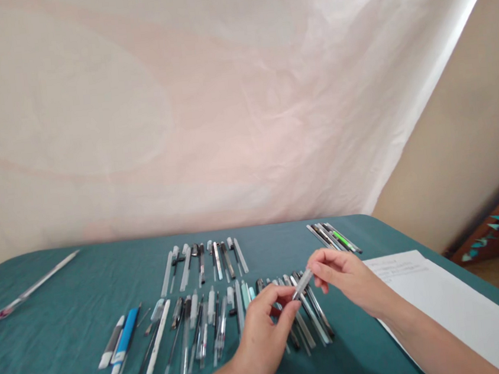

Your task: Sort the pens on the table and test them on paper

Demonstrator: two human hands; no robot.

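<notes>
My left hand (265,334) and my right hand (345,275) meet above the table, both pinching one short grey-and-clear pen piece (302,284). The left fingertips grip its lower end, the right thumb and forefinger its upper end. Directly under the hands lies a row of several pens (202,329) side by side on the teal tablecloth (48,351).
A second row of pens (204,262) lies farther back, and a small group with a green pen (335,237) at the back right. White paper (453,302) lies at the right. A long thin rod (32,288) lies at the far left. A pale sheet hangs behind the table.
</notes>
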